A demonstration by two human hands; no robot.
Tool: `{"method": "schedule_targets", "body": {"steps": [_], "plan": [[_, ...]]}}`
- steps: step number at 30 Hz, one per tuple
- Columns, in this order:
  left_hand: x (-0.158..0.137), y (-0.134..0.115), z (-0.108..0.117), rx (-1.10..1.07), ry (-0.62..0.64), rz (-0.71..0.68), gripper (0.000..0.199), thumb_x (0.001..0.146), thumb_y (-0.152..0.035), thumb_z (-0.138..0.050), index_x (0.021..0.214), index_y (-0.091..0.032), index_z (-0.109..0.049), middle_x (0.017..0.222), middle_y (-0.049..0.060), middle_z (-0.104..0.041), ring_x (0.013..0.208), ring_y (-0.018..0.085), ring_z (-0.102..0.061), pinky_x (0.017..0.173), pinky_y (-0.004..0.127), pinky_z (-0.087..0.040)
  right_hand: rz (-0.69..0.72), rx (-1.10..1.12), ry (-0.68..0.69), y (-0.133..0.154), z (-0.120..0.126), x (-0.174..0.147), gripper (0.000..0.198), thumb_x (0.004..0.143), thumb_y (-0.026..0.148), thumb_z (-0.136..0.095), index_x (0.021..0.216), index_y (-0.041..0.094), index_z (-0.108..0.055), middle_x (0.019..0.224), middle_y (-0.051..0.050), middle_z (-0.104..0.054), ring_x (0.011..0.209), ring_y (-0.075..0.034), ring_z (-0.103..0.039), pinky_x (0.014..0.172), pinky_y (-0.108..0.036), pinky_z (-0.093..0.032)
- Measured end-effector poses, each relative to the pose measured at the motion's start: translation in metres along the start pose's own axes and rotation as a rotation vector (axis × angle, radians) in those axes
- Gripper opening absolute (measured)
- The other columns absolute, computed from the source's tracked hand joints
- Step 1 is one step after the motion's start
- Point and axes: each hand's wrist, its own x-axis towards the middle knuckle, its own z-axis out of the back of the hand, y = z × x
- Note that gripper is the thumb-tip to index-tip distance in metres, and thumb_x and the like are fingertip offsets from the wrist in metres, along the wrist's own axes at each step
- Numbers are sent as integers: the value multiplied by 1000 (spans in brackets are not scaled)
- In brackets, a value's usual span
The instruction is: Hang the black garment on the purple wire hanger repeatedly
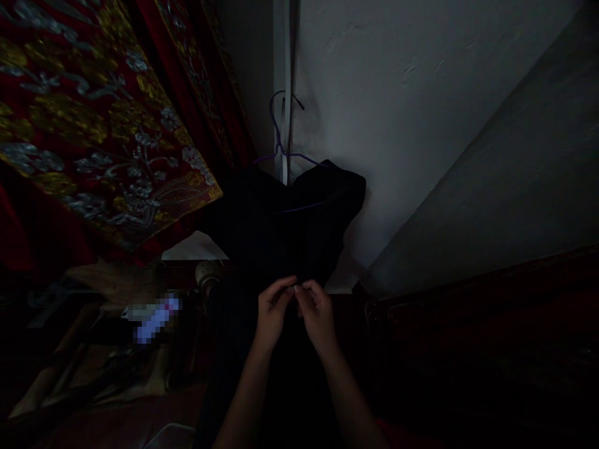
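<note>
A dark garment [248, 212] hangs on a thin purple hanger [279, 134], and its neckline dips open at the top. At its lower front, my left hand [271, 312] and my right hand [318, 315] meet, fingertips almost touching. Both are closed in a pinch on the front of the garment. The cloth is so dark that any small fastener between the fingers cannot be made out. The hanger's hook is up by a narrow pale pole [287, 68] against the wall.
A red cloth with gold and silver embroidery [107, 125] drapes at the left. Below it stands a wooden chair or stool [60, 355] with a blurred bluish item on it. A clog-like shoe [206, 272] lies near the wall [397, 106]. A white cable [171, 426] is on the reddish floor.
</note>
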Motion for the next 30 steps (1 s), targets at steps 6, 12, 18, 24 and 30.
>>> {"method": "schedule_targets", "body": {"steps": [6, 12, 18, 24, 30], "plan": [[3, 3, 2, -13, 26, 17, 24, 79, -26, -70, 101, -19, -77, 92, 5, -77, 87, 21, -71, 79, 30, -56, -48, 54, 83, 7, 1, 0, 38, 82, 54, -70, 70, 21, -58, 53, 3, -55, 46, -10, -42, 46, -24, -31], [6, 8, 12, -92, 137, 43, 32, 74, -23, -77, 106, -18, -72, 98, 7, -75, 92, 21, -72, 83, 31, -57, -82, 107, 71, 5, -1, 1, 36, 81, 51, -67, 65, 21, -54, 48, 5, -49, 45, -10, -43, 46, -24, -31], [6, 10, 8, -43, 66, 28, 21, 74, -24, -75, 94, -17, -70, 86, 4, -72, 81, 17, -69, 75, 28, -55, -91, 133, 91, 9, 1, 2, 26, 80, 42, -61, 66, 20, -61, 49, 3, -51, 46, -11, -43, 46, -23, -31], [0, 12, -8, 41, 15, -45, 13, 81, -19, -65, 94, -19, -64, 83, 2, -67, 80, 16, -66, 75, 26, -51, -222, 259, 29, 16, 2, 5, 23, 69, 39, -67, 61, 17, -66, 43, 5, -44, 39, -7, -32, 42, -23, -18], [-3, 16, -20, -6, -119, -114, 15, 83, -20, -66, 94, -21, -56, 86, 1, -61, 81, 14, -62, 75, 24, -49, -147, 207, 86, 67, 1, 46, 21, 64, 36, -69, 60, 15, -70, 42, 4, -46, 38, -6, -32, 41, -23, -16]]}}
